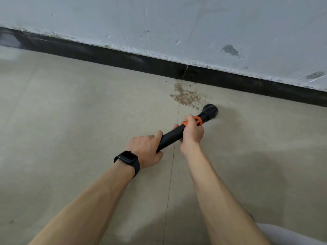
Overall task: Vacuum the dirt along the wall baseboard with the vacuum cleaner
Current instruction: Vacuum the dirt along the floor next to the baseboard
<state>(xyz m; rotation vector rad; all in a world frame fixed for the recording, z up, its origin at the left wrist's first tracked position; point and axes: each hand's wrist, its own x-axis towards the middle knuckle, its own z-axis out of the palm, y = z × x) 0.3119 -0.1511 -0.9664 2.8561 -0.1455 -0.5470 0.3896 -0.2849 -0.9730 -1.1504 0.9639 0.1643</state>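
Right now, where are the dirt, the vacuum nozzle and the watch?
dirt [186,98]: head view, middle of the crumb patch.
vacuum nozzle [210,111]: head view, its round black head.
watch [127,157]: head view, its dark face.

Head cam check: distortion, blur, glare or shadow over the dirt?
Head view: baseboard line looks near straight, its far left end smeared; dirt evenly lit, no glare, grains distinct; soft shadow on the floor right of the right arm, off the dirt; left hand and right hand on the vacuum tube look sharp.
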